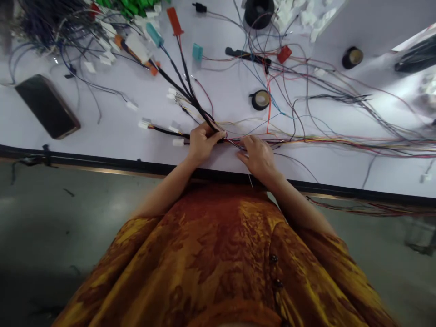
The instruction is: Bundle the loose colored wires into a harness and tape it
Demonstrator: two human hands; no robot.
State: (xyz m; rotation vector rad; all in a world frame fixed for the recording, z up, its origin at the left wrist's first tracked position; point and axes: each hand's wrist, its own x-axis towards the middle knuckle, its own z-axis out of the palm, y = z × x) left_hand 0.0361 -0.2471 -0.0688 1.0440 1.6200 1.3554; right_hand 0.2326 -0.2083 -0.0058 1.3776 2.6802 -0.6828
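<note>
The left hand is gripping a multicoloured thin-wire bundle. The right hand, at three o'clock, is pinching it.

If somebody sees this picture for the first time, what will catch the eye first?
First, the two hands at the near edge of the table: the left hand grips a wire bundle where black-sleeved branches fan out, and the right hand rests on it. Next, the dark phone lying at the far left.
</note>
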